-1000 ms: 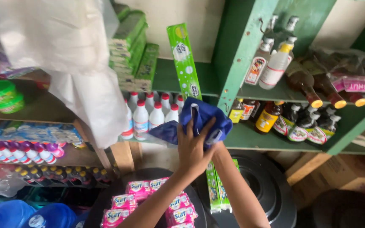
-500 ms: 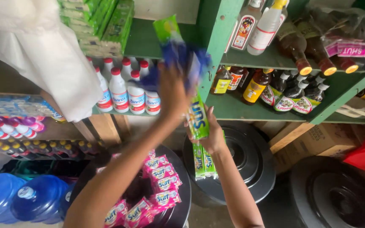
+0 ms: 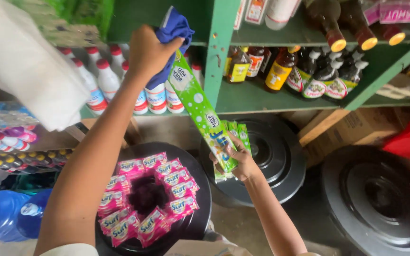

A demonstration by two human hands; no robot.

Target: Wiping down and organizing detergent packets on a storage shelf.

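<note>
While our left hand (image 3: 147,53) clenches a blue cloth (image 3: 172,29) against the strip's top, our right hand (image 3: 239,161) grasps the green sachet strip (image 3: 200,110) at its lower end, just above.

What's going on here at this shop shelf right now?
A person is handling a hanging green strip of sachets in front of a green shelf. The left hand presses a blue cloth against the strip's top, while the right hand holds its lower end. Below, pink sachets lie ringed on a black lid.
</note>
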